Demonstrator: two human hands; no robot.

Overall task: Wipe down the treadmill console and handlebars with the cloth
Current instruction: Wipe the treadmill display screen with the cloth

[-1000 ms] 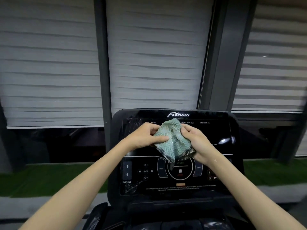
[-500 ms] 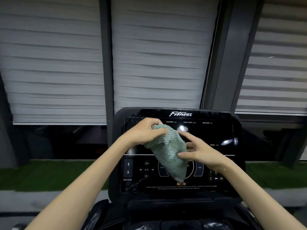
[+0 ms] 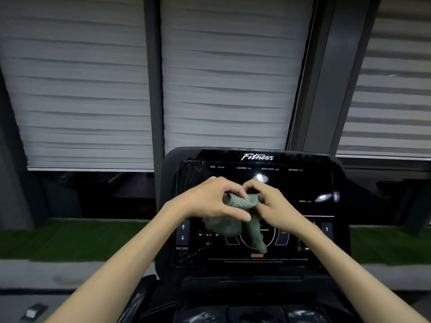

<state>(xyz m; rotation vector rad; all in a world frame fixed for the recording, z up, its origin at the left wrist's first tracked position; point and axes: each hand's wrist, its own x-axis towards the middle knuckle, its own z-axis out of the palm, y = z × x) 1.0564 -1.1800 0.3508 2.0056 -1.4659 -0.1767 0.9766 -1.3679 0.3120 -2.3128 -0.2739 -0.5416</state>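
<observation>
Left hand and right hand both grip the bunched green knitted cloth (tail dangling) before the glossy black treadmill console.

The cloth is a nubbly, knitted-looking green fabric, matt and rough. The treadmill console is glossy black plastic, smooth enough to mirror lights, with dried smears near its left edge. Behind it hang matt, ribbed pale blinds.

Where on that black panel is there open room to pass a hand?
Free: the console patch right of the right hand, under DISTANCE; the text strip below the cloth. Crowded: the middle, where the left hand grips it too.
</observation>
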